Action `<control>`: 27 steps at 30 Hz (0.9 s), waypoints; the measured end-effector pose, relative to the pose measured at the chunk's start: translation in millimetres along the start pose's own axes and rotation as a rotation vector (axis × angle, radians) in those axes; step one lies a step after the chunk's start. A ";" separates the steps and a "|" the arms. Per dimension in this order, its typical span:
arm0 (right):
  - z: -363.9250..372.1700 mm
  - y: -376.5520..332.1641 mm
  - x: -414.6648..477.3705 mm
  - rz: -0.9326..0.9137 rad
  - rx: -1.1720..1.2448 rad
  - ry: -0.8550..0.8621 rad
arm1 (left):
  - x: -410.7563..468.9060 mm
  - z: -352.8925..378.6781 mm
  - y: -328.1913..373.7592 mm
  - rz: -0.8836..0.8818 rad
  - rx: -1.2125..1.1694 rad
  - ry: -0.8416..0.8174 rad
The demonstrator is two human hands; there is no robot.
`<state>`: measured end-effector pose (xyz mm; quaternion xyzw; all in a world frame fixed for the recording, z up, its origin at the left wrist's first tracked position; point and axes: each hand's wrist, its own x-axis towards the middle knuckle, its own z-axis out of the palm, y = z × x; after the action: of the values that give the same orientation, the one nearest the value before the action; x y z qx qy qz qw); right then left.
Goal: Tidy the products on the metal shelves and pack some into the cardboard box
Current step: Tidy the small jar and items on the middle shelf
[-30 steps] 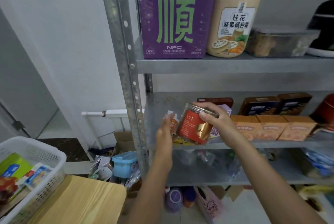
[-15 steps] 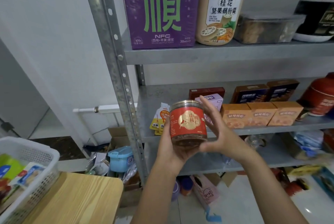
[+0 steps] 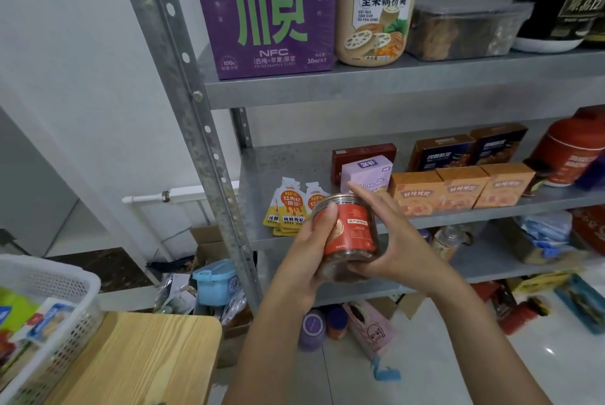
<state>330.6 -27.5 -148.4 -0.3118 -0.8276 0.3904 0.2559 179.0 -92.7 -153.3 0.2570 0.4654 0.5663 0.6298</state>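
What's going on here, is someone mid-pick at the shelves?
A person holds a red-labelled jar in both hands, just in front of the middle shelf of a metal rack. The left hand grips its near side, thumb up by the lid. The right hand cups the far side and base. The jar is off the shelf and slightly tilted, with yellow pouches and orange boxes on the shelf behind it. It is not yet in any box.

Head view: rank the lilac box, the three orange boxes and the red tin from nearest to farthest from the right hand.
1. Lilac box, just behind the fingertips of the right hand, on the middle shelf.
2. Orange boxes, farther right along that shelf.
3. Red tin, at the far right end.
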 end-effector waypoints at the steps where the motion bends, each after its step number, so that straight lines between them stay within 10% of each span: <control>1: 1.3 -1.3 -0.3 0.008 0.026 -0.005 | 0.0 0.5 -1.3 -0.019 -0.016 0.014; 15: 2.1 4.3 -22.4 0.195 0.556 0.155 | -5.1 28.5 -7.4 -0.461 -0.671 0.023; 27: 5.3 8.9 -32.3 -0.120 -0.185 0.122 | -7.5 9.3 -16.0 -0.012 0.301 -0.056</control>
<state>351.7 -48.8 -164.3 -0.3071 -0.8601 0.2766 0.2989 195.3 -101.6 -160.7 0.3614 0.5288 0.4790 0.6002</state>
